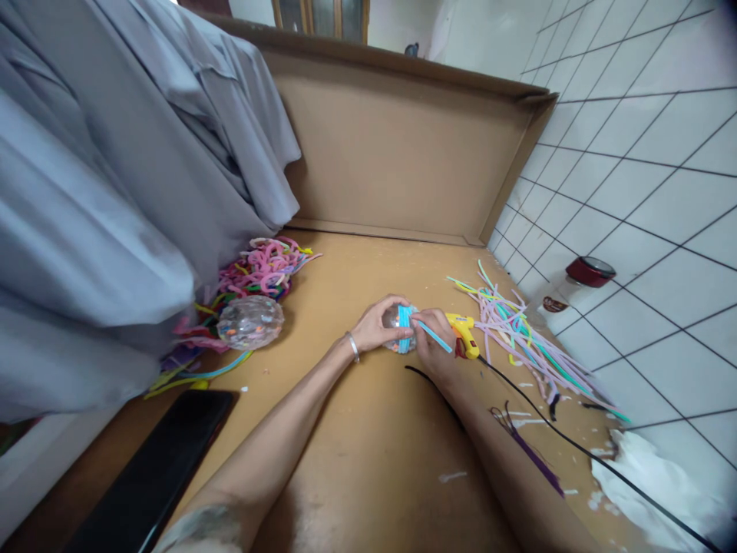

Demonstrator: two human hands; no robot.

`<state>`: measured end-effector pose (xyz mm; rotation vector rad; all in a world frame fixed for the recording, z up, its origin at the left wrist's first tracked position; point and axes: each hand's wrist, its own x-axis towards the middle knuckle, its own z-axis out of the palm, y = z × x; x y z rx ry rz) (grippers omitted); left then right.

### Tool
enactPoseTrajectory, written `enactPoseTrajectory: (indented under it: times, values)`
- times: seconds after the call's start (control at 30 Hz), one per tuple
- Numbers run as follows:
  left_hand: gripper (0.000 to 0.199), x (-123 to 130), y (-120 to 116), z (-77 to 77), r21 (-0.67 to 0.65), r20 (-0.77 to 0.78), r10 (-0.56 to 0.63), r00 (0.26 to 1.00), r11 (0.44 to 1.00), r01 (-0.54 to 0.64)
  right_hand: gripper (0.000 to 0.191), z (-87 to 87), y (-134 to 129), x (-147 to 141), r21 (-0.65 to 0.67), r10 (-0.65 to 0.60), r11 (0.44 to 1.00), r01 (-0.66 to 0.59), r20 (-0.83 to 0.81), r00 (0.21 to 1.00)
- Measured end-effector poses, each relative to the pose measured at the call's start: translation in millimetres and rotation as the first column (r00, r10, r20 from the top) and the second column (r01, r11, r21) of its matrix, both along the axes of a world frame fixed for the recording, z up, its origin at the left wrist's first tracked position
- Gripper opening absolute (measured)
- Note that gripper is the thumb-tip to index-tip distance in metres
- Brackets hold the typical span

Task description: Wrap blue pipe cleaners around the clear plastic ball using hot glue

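Well, from where I stand the work looks partway along: the clear round container already wears a blue band around its middle, made of several rows set side by side. The see-through part on the left of the band is bare, and a length of blue strip sticks out loose, so I'd judge the wrapping unfinished. A 2nd clear container, off to the left by a pile of fuzzy coloured stems, shows no such band on the side I can see.

The container in hand sits between the 2 hands, near the middle of the table. The left hand is curved around its left side, thumb on the near side and fingers over the far side, opened only as wide as the container. The right hand is on the other side, its fingers drawn closely together in what looks like a pinch on the strip beside the band; the loose end crosses over that hand. Whether its fingertips also press the container, I can't tell.

Just beyond the right hand lies a yellow glue gun, with a loose bundle of pastel stems farther right.
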<state>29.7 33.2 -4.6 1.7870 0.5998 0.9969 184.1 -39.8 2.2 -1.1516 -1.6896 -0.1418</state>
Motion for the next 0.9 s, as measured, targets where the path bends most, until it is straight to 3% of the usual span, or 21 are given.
enactPoseTrajectory:
  times: [0.33, 0.9]
  values:
    - [0.057, -0.5, -0.8, 1.5, -0.003, -0.014, 0.004, 1.0, 1.0, -0.004, 0.019, -1.1, -0.6, 0.2, -0.007, 0.012, 1.0, -0.012, 0.01, 1.0]
    - [0.045, -0.1, 3.2, -1.5, 0.156, 0.057, -0.037, 0.998, 0.987, 0.028, 0.019, -5.1, 0.0, 0.7, 0.017, 0.044, 0.999, -0.044, -0.009, 0.999]
